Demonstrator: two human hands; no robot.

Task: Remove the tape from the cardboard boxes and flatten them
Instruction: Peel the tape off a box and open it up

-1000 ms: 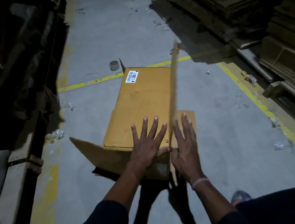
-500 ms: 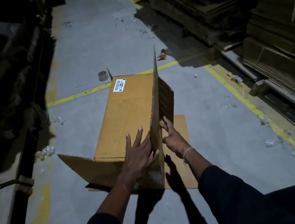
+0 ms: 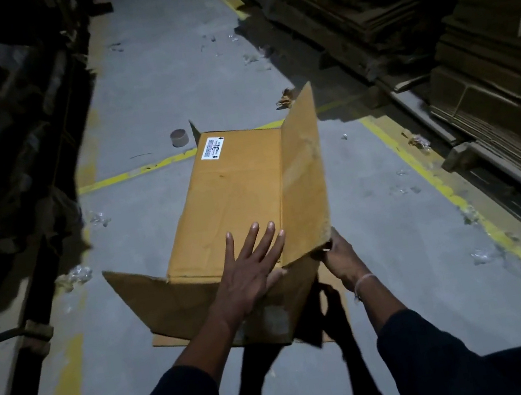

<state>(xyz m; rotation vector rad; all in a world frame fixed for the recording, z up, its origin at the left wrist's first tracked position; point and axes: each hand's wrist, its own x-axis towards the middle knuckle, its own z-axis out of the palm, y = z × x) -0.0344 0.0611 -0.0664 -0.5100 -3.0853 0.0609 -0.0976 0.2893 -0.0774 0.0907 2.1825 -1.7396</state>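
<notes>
A long brown cardboard box [image 3: 234, 195] lies on the grey floor in front of me, a white label at its far end. One long flap [image 3: 303, 172] stands up along its right side and another flap spreads out at the near left. My left hand [image 3: 250, 268] presses flat on the box's near top with fingers spread. My right hand [image 3: 338, 253] grips the near lower corner of the raised flap. Whether any tape is still on the box cannot be made out in the dim light.
A tape roll core [image 3: 179, 138] stands on the floor beyond the box. Crumpled clear tape scraps [image 3: 74, 276] lie scattered along the yellow floor lines [image 3: 130, 175]. Stacks of flattened cardboard [image 3: 476, 47] line the right side; dark piles line the left.
The raised flap has swung from upright to lean outward to the right. My right hand has moved from its inner face to its near corner. My left hand's fingers have spread flat.
</notes>
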